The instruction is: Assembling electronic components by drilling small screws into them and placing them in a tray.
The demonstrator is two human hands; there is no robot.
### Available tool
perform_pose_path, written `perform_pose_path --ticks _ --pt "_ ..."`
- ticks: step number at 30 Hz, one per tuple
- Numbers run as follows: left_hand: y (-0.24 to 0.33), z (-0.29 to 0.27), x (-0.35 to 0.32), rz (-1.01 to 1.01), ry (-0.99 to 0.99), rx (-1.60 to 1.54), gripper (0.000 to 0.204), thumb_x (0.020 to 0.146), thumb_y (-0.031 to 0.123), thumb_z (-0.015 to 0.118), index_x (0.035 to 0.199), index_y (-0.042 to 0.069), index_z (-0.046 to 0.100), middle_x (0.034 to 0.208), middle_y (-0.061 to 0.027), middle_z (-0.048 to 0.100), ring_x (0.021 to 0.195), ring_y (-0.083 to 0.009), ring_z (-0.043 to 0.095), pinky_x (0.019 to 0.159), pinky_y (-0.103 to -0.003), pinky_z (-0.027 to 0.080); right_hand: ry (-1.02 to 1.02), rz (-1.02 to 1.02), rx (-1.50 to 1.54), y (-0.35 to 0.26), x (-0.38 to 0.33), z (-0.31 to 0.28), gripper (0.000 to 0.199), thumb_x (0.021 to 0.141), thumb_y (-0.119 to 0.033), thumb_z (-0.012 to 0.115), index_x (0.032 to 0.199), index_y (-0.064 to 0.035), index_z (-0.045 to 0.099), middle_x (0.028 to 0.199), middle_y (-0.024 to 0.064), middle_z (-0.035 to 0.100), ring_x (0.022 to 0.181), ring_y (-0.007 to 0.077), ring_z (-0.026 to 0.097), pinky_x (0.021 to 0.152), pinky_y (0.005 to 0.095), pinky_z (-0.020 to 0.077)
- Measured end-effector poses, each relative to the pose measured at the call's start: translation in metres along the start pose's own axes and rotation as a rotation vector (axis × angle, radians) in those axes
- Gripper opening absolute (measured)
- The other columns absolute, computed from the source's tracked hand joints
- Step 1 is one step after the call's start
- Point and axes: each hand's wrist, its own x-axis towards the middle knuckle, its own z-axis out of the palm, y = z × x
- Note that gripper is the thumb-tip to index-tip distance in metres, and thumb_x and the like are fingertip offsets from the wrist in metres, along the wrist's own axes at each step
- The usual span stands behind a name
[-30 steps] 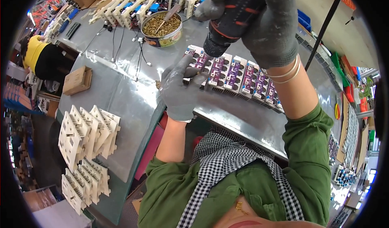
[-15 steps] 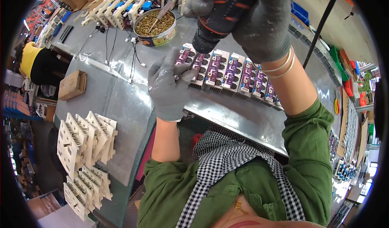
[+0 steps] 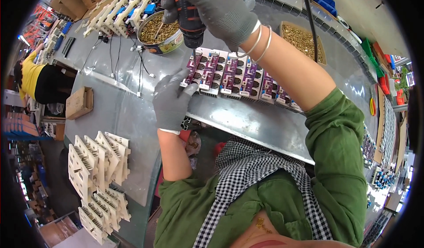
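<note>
My right hand [image 3: 218, 12], in a grey glove, is wrapped round a black and orange power screwdriver [image 3: 191, 22]. The tool points down, its thin bit [image 3: 194, 56] over the leftmost purple circuit board [image 3: 191, 71]; whether the tip touches a screw is too small to tell. My gloved left hand [image 3: 171, 98] lies at the near left end of that board, thumb and forefinger spread at its corner. Several similar purple boards [image 3: 231, 73] on finned metal blocks stand in a row to the right, partly hidden by my right forearm.
Left of the tool stands a round tub [image 3: 161, 48] of small brass-coloured screws; a box [image 3: 323, 54] of similar pieces is far right. Cream plastic racks [image 3: 97, 159] are stacked near left, beyond them a small carton [image 3: 79, 103]. Cables [image 3: 115, 62] trail behind. A person [image 3: 42, 80] bends at far left.
The screwdriver in my right hand has moved left over the leftmost board, its bit now visible. My left hand's thumb and forefinger have spread apart. The box on the right has come into view.
</note>
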Motion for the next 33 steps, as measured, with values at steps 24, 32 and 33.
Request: perform_pose_path --ticks 24,32,33 --pt "-0.008 0.017 -0.006 -0.045 0.151 -0.096 0.020 0.083 0.012 0.079 0.099 0.000 0.077 0.111 -0.0168 0.076 0.096 -0.0290 0.075 0.086 -0.037 0.057 -0.042 0.039 -0.029 0.033 -0.001 0.002 0.040 0.091 -0.029 0.079 0.114 -0.0065 0.056 0.090 -0.0028 0.054 0.082 0.0072 0.050 0.075 0.0262 0.0463" --pt "-0.010 0.018 -0.005 -0.045 0.149 -0.100 0.020 0.083 0.013 0.079 0.099 0.000 0.078 0.112 -0.0169 0.076 0.098 -0.0301 0.074 0.087 -0.038 0.057 -0.081 -0.013 -0.020 0.038 -0.002 -0.002 0.040 0.091 -0.030 0.079 0.113 -0.0071 0.055 0.090 -0.0029 0.054 0.081 0.0086 0.050 0.075 0.0275 0.0462" --pt "-0.008 0.016 -0.005 -0.044 0.144 -0.081 0.021 0.083 0.013 0.079 0.099 0.000 0.078 0.112 -0.0166 0.076 0.098 -0.0302 0.074 0.087 -0.038 0.057 -0.091 0.005 0.007 0.037 -0.003 -0.002 0.040 0.090 -0.029 0.079 0.113 -0.0070 0.055 0.090 -0.0028 0.054 0.081 0.0090 0.051 0.075 0.0277 0.0463"
